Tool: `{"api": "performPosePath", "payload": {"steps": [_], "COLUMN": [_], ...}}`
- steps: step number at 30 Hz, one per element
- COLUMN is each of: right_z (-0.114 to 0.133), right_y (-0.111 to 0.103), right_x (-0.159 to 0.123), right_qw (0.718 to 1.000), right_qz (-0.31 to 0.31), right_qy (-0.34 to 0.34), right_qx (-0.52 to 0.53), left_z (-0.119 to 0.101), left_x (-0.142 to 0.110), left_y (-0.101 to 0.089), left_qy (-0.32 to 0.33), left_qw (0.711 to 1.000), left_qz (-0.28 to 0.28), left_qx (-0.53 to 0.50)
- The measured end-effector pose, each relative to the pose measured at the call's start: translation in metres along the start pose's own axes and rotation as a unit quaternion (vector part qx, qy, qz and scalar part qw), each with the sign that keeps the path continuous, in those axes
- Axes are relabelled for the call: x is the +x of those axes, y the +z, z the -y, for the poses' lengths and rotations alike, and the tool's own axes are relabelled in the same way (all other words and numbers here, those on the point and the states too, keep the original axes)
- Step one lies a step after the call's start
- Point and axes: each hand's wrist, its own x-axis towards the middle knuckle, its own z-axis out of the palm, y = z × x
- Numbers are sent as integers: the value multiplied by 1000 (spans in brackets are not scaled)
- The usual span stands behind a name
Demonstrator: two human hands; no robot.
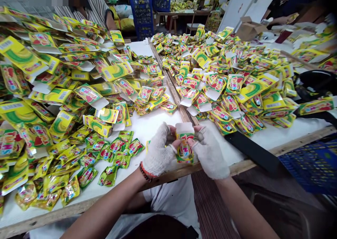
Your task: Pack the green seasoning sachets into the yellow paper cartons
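Observation:
Between both hands, over the table's front edge, stands a small yellow and green candy box (185,147) with its white flap up at the top. My left hand (161,151), in a white glove with bare fingertips, grips the box's left side. From the right, my right hand (210,153), gloved the same way, pinches its other side. Part of another yellow packet shows just behind my left hand. Left of my left hand lie several green wrapped candies (116,149) and several yellow wrapped candies (56,176).
A tall heap of candy boxes (63,77) covers the table's left side; another pile (226,77) lies beyond a wooden strip (171,84). A black flat object (252,151) rests at the right edge. Blue crates (141,16) stand behind. A person in a striped top (92,7) sits opposite.

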Motion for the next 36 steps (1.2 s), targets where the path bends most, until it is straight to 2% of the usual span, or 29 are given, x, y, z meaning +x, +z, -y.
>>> {"api": "performPosePath", "payload": {"steps": [3, 6, 11, 15, 17, 19, 21, 23, 24, 26, 28, 30, 32, 36], "right_z": [-22, -31, -28, -25, -22, -18, -14, -11, -10, -10, -9, -6, -1, 12], "right_y": [3, 0, -5, -7, -7, -7, -6, -6, -6, -7, -9, -11, -11, -9], "right_x": [-16, -24, -23, -21, -20, -17, -13, -9, -8, -7, -9, -10, -11, -9], "right_qw": [999, 993, 991, 974, 968, 970, 976, 977, 974, 964, 953, 947, 947, 951], "right_qz": [-13, 8, 46, 80, 84, 67, 56, 59, 70, 105, 135, 149, 144, 141], "right_qy": [-22, -53, -69, -119, -133, -123, -100, -88, -94, -128, -169, -185, -171, -110], "right_qx": [-37, -101, -105, -176, -197, -198, -188, -185, -192, -210, -213, -214, -231, -254], "left_z": [14, 17, 18, 17, 15, 14, 14, 14, 15, 15, 13, 8, 0, -15], "left_x": [-15, -23, -27, -26, -25, -24, -24, -23, -23, -24, -26, -27, -29, -28], "left_y": [-11, -18, -22, -27, -27, -24, -21, -19, -19, -21, -25, -27, -27, -24], "left_qy": [-9, 6, 2, 58, 71, 49, -2, -40, -41, 1, 75, 118, 97, -10], "left_qw": [999, 992, 1000, 988, 981, 986, 995, 998, 998, 994, 976, 961, 961, 969], "left_qz": [16, 39, 23, 53, 77, 79, 65, 51, 50, 58, 73, 88, 87, 73], "left_qx": [49, 119, -1, 136, 164, 142, 78, 12, 12, 89, 189, 234, 243, 234]}}
